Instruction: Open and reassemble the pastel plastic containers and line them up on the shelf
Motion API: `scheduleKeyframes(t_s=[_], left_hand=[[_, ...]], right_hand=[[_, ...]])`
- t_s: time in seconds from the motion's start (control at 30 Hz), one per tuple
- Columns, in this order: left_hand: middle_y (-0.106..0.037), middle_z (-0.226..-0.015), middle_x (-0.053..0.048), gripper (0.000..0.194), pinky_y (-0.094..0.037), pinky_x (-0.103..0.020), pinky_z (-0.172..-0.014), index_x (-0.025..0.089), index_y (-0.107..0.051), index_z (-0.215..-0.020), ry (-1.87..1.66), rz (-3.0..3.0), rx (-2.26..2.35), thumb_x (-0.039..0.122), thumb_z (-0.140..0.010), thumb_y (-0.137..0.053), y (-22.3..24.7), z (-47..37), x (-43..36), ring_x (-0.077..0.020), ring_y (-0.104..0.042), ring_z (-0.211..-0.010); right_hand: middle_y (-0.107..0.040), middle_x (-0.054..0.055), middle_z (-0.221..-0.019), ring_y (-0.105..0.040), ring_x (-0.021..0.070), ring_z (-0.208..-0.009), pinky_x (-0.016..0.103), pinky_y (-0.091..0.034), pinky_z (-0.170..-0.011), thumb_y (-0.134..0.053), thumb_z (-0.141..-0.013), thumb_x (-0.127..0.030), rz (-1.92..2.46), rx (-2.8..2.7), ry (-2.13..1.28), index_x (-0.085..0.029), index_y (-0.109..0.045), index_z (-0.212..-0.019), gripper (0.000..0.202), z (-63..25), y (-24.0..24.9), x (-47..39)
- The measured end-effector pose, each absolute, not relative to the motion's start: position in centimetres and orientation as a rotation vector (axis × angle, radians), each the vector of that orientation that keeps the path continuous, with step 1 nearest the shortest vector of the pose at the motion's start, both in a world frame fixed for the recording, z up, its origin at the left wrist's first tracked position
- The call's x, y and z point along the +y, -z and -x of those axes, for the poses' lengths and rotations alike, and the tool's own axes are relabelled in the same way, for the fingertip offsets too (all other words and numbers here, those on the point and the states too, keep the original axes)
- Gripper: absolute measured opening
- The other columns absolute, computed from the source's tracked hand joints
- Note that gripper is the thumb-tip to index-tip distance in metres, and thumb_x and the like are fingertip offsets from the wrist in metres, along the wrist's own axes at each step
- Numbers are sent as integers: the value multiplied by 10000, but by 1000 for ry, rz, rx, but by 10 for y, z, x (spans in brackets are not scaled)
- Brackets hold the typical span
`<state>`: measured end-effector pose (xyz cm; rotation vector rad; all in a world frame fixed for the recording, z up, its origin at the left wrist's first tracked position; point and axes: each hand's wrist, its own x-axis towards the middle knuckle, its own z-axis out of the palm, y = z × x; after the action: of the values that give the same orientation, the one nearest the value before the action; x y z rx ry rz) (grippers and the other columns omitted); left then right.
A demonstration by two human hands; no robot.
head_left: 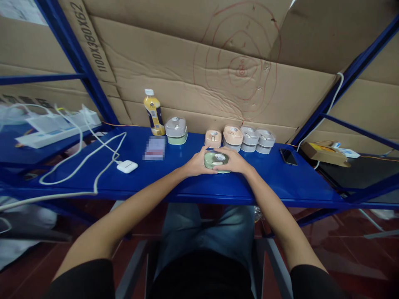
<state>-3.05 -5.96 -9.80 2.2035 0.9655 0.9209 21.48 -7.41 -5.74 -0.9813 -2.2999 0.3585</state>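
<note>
Near the front middle of the blue table, a green box (215,158) with a round label on its lid is held between both hands. My left hand (198,162) wraps round its left side, and my right hand (233,160) grips its right side and front. Just behind it sits a small peach box (213,138). To the right of that stand a peach-lidded box (232,137) on a grey base and two grey boxes (249,138) side by side. A grey-lidded box with a green base (176,131) stands further left.
On the blue table (199,192), a yellow bottle (153,113) stands at the back left. A white case (127,166) with a looping cable lies left. A phone (288,157) and an open carton (326,154) are at the right. Cardboard stands behind.
</note>
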Motion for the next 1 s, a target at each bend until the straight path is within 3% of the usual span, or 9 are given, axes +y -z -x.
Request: scheduleKeyframes(t_s=[0.23,0.47,0.77,0.83,0.93,1.0], left_hand=[[-587,-1565,-236,1409,-465,-630,-1220,186,-262,-1684,-928,-2228,995,622,-569,-1006,101,31,-56,-456,-574,-1476],[-585,-1587,-195,1130,-451,-566,-1243,194,-470,-1561,-921,-2341,907,614,-646,-983,99,32,-55,-415,-567,-1486],[-587,-1599,-195,1143,-440,-593,-1255,199,-479,-1576,-895,-2370,925,576,-627,-992,102,32,-51,-434,-552,-1504],[-611,-1577,-186,1099,-448,-593,-1251,210,-514,-1552,-928,-2359,962,562,-627,-992,102,33,-53,-436,-570,-1485],[-664,-1510,-162,1035,-488,-564,-1220,209,-550,-1506,-1022,-2298,1059,568,-638,-985,97,37,-55,-419,-636,-1405],[-670,-1487,-165,1017,-501,-548,-1207,190,-518,-1516,-1166,-2206,1195,580,-687,-959,90,41,-51,-407,-649,-1381]], right_hand=[[-722,154,-1366,-724,373,-1240,543,-546,-1129,-939,-744,-620,995,-2336,-324,-225,-713,-1486,870,-214,60,-74],[-719,124,-1362,-715,365,-1231,520,-550,-1118,-949,-734,-629,985,-2355,-260,-274,-717,-1485,863,-213,63,-72],[-740,124,-1352,-707,365,-1249,539,-532,-1142,-918,-731,-717,981,-2312,-340,-275,-713,-1474,888,-216,72,-66],[-739,127,-1382,-687,361,-1302,552,-510,-1180,-793,-812,-812,1014,-2233,-404,-273,-700,-1478,862,-220,76,-64],[-715,122,-1468,-640,318,-1401,528,-456,-1253,-408,-992,-890,1087,-2010,-465,-264,-700,-1452,830,-229,78,-60],[-733,139,-1430,-659,311,-1366,523,-475,-1238,-247,-1017,-895,1112,-1854,-433,-238,-709,-1421,899,-236,74,-56]])
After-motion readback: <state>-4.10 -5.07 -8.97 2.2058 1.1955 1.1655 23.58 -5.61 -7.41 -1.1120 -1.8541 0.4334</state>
